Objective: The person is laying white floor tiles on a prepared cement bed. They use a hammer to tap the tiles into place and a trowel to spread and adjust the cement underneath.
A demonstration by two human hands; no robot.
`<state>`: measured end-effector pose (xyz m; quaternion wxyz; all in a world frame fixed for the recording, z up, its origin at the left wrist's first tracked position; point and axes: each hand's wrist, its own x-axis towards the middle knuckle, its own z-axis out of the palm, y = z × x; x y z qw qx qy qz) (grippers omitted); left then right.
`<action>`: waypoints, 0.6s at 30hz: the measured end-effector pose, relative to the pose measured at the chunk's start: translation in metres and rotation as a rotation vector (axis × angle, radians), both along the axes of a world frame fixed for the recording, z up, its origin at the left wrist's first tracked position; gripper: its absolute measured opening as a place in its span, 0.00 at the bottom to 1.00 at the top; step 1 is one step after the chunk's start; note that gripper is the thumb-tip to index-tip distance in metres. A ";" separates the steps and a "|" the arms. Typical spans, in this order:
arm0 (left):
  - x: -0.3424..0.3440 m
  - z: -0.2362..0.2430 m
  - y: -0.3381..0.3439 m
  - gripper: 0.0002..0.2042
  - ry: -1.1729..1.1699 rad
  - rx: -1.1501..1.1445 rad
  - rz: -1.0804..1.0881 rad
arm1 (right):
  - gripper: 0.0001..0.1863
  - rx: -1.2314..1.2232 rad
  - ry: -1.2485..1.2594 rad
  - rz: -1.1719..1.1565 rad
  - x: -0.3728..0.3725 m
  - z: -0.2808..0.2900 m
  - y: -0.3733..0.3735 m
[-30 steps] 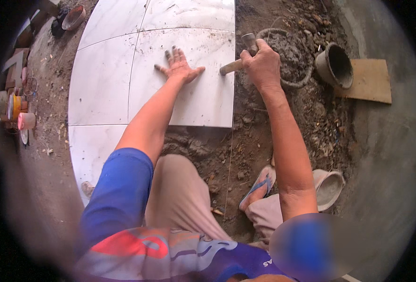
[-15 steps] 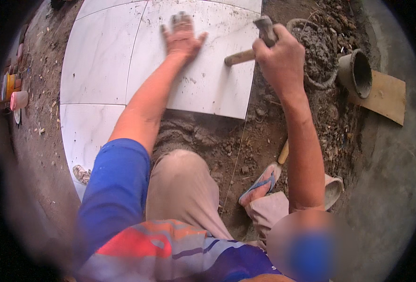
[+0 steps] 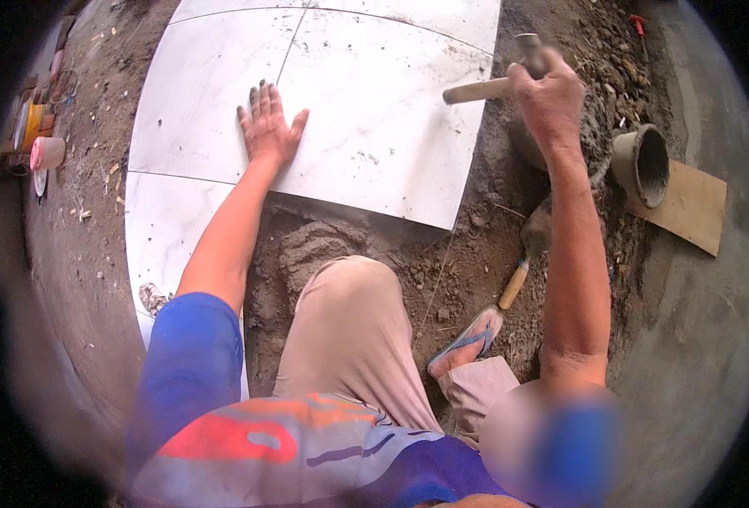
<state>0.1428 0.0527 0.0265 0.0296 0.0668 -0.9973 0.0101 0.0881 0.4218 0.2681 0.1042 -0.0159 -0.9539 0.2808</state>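
knee: the bent knee in beige cloth trousers (image 3: 349, 288) is on the near side of the large white square tile with grey marbling (image 3: 391, 127).
foot: the foot in a blue-strapped flip-flop (image 3: 473, 337) rests on brown soil, nearer than the tile's right corner.
trowel: the grey-bladed tool with a pale wooden handle (image 3: 514, 286) lies right of that corner, its handle end just beside the foot.
mortar: the lumpy grey-brown mortar (image 3: 319, 245) spreads along the tile's near edge.
left hand: the left hand (image 3: 271, 131) grasps nothing; it lies flat, fingers spread, across the tile's left seam.
right hand: the right hand (image 3: 552, 97) is clenched round the wooden-handled metal-headed hammer (image 3: 476, 91), close to its head.
hammer: its handle end points over the tile's right part; whether they touch, i cannot tell.
bucket: the tilted, cement-crusted grey bucket (image 3: 624, 165) is right of the tile, by the flat tan board (image 3: 698, 207).
container: the translucent pink-topped tub (image 3: 50, 152) stands well left of the tile.
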 end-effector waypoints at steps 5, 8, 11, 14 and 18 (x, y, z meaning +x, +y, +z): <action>0.020 -0.002 -0.023 0.41 0.021 -0.052 -0.050 | 0.17 0.079 -0.075 -0.062 -0.017 -0.012 -0.005; 0.019 0.002 -0.025 0.38 -0.016 -0.064 -0.032 | 0.18 0.127 -0.080 -0.066 -0.026 -0.008 -0.006; 0.013 0.013 -0.022 0.36 -0.084 -0.098 0.001 | 0.19 0.091 -0.091 -0.068 -0.035 -0.006 -0.014; 0.020 0.010 -0.020 0.36 -0.109 -0.067 0.004 | 0.20 0.035 -0.081 0.003 -0.029 -0.009 -0.019; 0.022 0.002 -0.022 0.36 -0.063 -0.070 -0.040 | 0.18 0.143 -0.080 0.054 -0.038 -0.010 -0.028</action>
